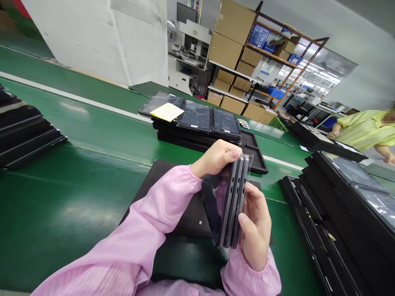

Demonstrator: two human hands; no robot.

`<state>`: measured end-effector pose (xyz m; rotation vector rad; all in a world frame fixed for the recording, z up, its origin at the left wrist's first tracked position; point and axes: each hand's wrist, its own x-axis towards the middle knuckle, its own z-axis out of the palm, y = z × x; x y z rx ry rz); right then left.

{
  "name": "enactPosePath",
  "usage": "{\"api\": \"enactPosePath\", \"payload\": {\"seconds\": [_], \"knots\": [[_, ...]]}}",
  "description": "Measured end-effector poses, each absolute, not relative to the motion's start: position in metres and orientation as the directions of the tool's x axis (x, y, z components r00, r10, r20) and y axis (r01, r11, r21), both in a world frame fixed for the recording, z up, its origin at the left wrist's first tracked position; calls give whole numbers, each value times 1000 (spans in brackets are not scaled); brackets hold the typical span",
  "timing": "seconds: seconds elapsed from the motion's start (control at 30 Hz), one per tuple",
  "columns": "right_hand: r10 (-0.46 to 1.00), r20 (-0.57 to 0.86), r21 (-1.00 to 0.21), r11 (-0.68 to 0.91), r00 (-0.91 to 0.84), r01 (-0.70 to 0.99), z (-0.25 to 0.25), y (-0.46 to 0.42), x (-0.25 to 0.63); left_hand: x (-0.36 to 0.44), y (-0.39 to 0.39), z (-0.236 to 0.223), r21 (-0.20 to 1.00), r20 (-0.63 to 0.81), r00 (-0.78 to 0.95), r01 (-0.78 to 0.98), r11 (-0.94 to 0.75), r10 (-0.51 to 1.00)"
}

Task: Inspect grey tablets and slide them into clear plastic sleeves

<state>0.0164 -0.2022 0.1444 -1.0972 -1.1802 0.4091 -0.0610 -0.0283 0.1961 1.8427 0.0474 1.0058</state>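
Three dark tablets (226,205) stand on edge, pressed together as a stack, with their port edges turned toward me. Clear film sticks out around them. Over the upper end curls my left hand (217,158), closed on the stack, its thumb along the top. My right hand (256,226) grips the stack from the right side, thumb against the nearest tablet and fingers partly hidden behind it. Beneath the tablets lies a flat black mat or board (185,218) with a small pale round spot on it.
Ahead, black trays (185,139) hold several tablets, with a yellow paper (167,112) on top. Further tray stacks stand at the right (345,205) and left (27,131) of the green bench (92,197). A co-worker in a yellow top (361,127) is at the far right.
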Motion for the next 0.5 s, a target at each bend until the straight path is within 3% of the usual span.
{"api": "enactPosePath", "payload": {"seconds": [0.27,0.43,0.5], "knots": [[718,557,-820,395,417,415,144,-206,1,-62,-29,192,765,624,642,-383,-518,446],[874,408,-820,224,264,526,159,-212,-2,-63,-38,185,751,644,630,-413,-516,433],[905,370,-801,197,210,565,163,-217,0,-60,-41,175,746,664,505,-402,-530,552]]}}
